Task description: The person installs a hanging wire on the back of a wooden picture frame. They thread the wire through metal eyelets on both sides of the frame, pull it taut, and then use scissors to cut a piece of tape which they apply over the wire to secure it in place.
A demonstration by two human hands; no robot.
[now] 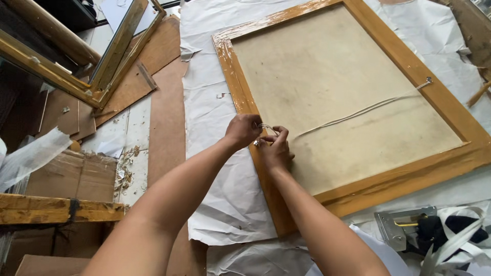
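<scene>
Closest to the camera, two bare arms reach forward over crumpled white paper (225, 204) that covers the floor, most likely to keep the frame clean. Low on the right lies a metal staple gun (401, 225) beside a pile of white strap (460, 237), close enough to grab.

The left hand (243, 130) and the right hand (276, 148) meet at the left rail of a big wooden frame (240, 92). The frame lies face down, so its brown backing board (337, 87) is up and easy to reach. Both hands are pressed together around the end of a white cord (358, 112), pinching it in their fingertips right at the rail. It looks as if they hold it tight so it cannot slip. The right hand's heel rests on the board.

From the hands the cord runs slack across the board to a small metal hook (427, 80) on the far right rail.

Further off on the left, more gold-coloured frames (61, 76) lean over sheets of cardboard (153, 66).
</scene>
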